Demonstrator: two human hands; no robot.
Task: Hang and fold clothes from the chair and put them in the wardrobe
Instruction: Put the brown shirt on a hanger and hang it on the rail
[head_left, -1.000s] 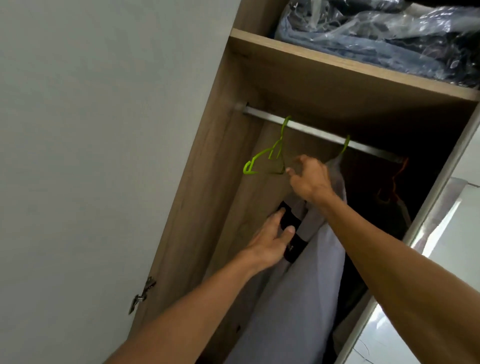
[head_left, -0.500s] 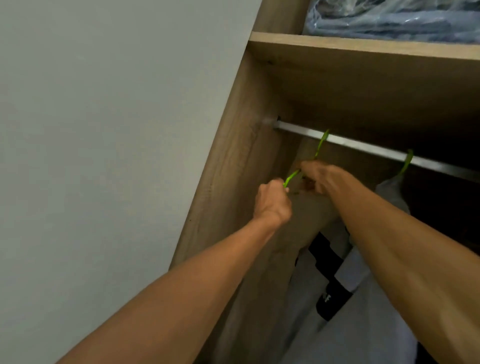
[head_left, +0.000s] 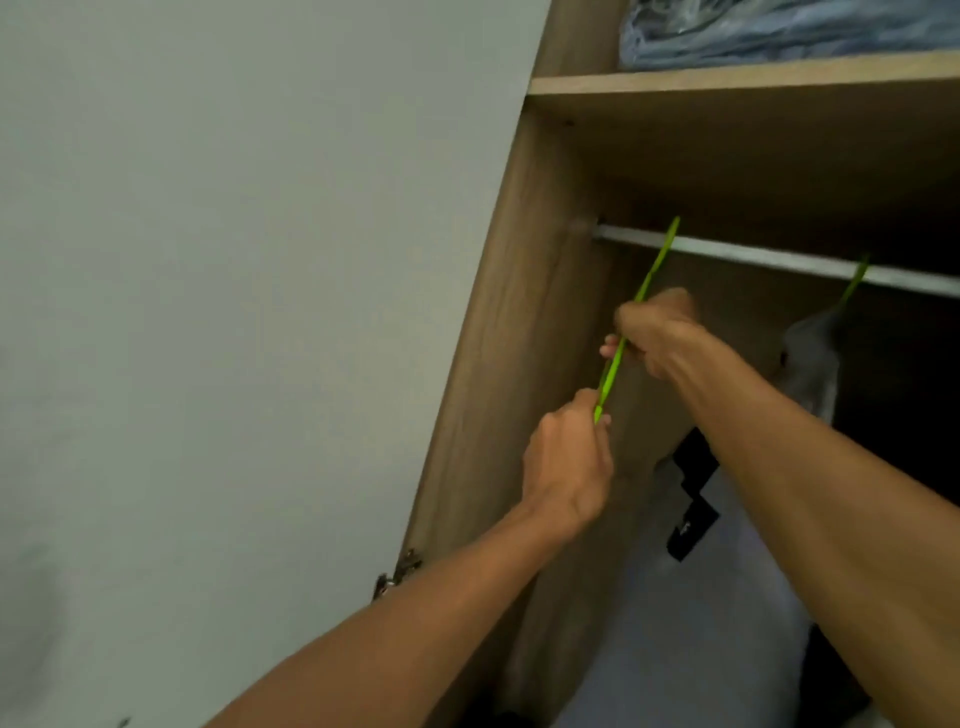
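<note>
Pinching green hanger (head_left: 610, 373) low with left hand (head_left: 566, 462), clenching mid-frame with right hand (head_left: 657, 332). Lift hook clear of rail (head_left: 753, 254) first, then draw out.

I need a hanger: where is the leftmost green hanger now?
Head view: the green hanger hangs on the metal rail by the wardrobe's left wall, gripped by left hand below and right hand above.

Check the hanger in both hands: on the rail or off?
On. The hanger hooks over the rail; the left hand and right hand grip it lower down.
</note>
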